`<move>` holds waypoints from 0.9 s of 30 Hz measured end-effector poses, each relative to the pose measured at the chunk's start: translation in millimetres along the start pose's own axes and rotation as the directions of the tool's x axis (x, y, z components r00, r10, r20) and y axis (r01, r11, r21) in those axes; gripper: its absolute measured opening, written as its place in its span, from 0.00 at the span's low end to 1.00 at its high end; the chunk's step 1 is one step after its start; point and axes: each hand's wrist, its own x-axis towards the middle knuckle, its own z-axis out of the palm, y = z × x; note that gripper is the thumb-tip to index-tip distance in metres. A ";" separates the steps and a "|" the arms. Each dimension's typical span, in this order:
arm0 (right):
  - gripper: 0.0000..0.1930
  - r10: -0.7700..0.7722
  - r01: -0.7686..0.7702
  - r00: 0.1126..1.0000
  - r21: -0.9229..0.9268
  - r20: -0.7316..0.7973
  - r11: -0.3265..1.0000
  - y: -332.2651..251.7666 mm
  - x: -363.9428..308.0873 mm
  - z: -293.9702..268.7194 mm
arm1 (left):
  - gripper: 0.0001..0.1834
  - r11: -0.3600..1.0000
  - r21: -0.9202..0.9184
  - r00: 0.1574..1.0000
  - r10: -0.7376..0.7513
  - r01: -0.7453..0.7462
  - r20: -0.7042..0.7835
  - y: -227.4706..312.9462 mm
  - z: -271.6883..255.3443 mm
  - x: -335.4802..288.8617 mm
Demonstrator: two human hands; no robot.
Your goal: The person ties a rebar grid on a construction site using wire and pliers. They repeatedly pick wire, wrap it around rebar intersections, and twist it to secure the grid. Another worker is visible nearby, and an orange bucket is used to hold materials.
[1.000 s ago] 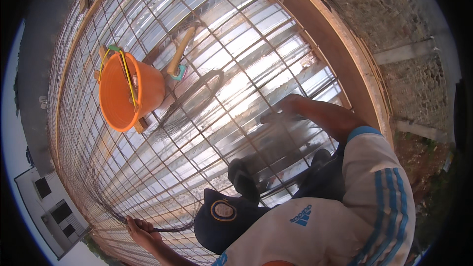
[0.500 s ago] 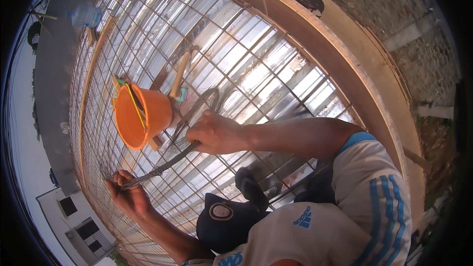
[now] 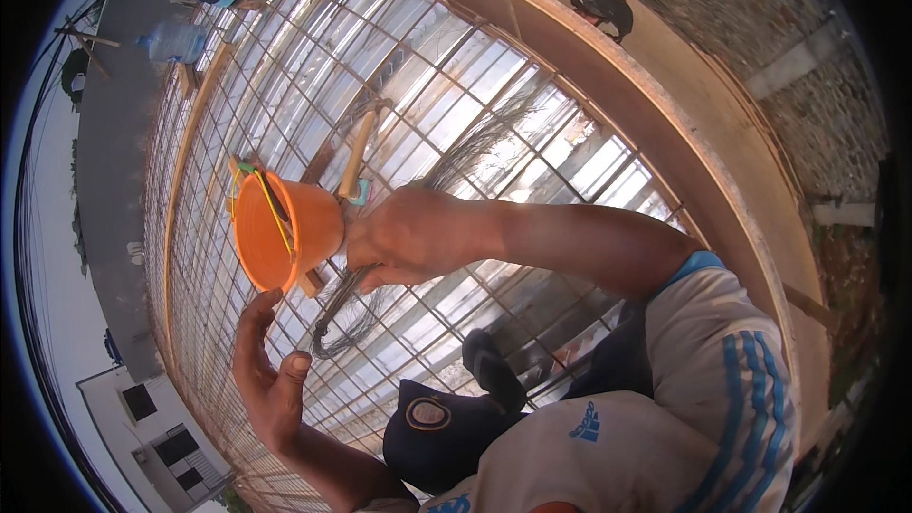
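Gripping the dark tie-wire bundle [image 3: 484, 138] alone, the right hand [image 3: 413, 233] holds it over the rebar mesh [image 3: 204, 256]; the left hand [image 3: 271, 380], fingers spread, has just let go, so control seems one-sided now. An orange bucket [image 3: 318, 218] crowds both; toward the formwork board [image 3: 560, 38] there's more room.

Right of the bucket [image 3: 323, 220], the right hand [image 3: 413, 233] and its wire bundle [image 3: 353, 328] fill the way, with a wooden-handled tool [image 3: 357, 160] just beyond. A wood block [image 3: 311, 284] and the left hand [image 3: 274, 385] crowd its near side. Past its far side, there is free room above the mesh [image 3: 304, 62].
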 end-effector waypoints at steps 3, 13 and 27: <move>0.13 -0.001 0.001 1.000 0.034 -0.001 0.999 -7.8 4.3 1.1 | 0.24 0.967 0.042 0.934 -0.252 0.250 0.253 -14.8 30.3 16.5; 0.05 -0.137 0.105 0.989 -0.393 -0.053 0.914 18.0 3.8 17.3 | 0.14 0.655 -0.475 0.807 -0.438 0.588 0.395 -49.1 72.8 24.3; 0.06 -0.130 0.062 0.987 -0.517 -0.097 0.854 23.9 6.2 16.8 | 0.13 0.268 -0.749 0.778 -0.397 0.606 0.487 -68.9 86.2 31.6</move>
